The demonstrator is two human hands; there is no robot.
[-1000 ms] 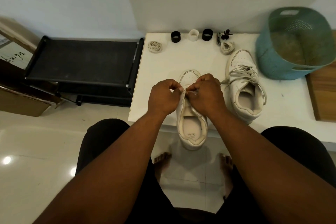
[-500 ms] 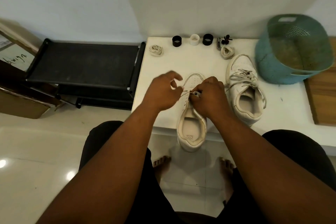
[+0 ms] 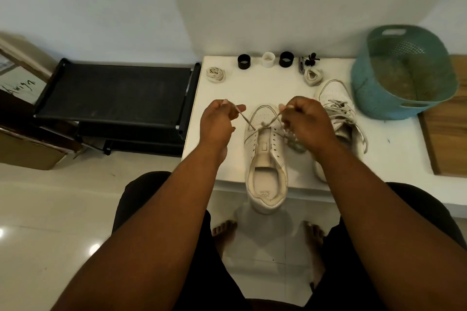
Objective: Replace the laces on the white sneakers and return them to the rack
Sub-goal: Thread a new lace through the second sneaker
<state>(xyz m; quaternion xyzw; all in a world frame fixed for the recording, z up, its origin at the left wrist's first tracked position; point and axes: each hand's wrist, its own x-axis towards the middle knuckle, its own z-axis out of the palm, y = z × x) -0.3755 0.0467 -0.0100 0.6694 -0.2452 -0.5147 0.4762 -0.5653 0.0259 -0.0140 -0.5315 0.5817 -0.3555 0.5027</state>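
White table (image 3: 252, 83), hands (image 3: 217, 121) apparently pinching lace (image 3: 246, 122)

Home interior: tiled floor (image 3: 45, 209), black shoe rack (image 3: 113, 93), plastic laundry basket (image 3: 404, 78), bare feet.

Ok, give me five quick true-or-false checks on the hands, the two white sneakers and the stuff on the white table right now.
1. Each hand, left hand and right hand, pinches an end of the beige lace of the near white sneaker. True.
2. The near white sneaker is laced to the top. False: only its front eyelets hold lace.
3. The second white sneaker lies on the black rack. False: it is on the white table.
4. The teal plastic basket stands right of the sneakers. True.
5. Three coiled laces lie at the table's back. False: two are visible.
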